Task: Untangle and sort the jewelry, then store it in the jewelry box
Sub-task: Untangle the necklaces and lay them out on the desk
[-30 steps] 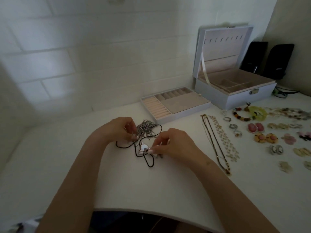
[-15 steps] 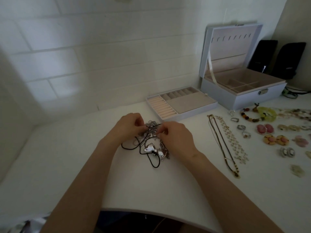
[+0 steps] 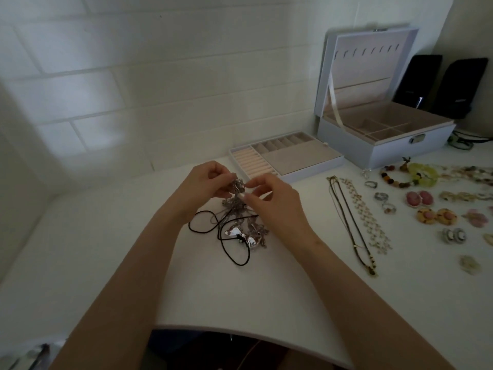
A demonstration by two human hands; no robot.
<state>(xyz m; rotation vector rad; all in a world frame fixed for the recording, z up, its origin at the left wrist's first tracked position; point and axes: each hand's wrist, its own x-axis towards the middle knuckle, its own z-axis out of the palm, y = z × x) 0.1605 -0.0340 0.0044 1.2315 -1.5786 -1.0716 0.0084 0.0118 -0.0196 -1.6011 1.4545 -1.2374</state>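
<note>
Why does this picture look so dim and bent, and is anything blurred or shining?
Head view: dim light with a pale patch on the white brick wall; the wide lens bows its mortar lines and the front edge of the white table; the left hand and right hand pinching the tangle of thin silver chains look slightly soft; the shiny silver bow pendant catches a glint.

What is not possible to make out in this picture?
Head view: silver chain tangle, chains too fine to count; the left hand and right hand cover its top.
Head view: beaded strand, cut by the right edge.
Head view: black objects behind the jewelry box, too dark.
</note>
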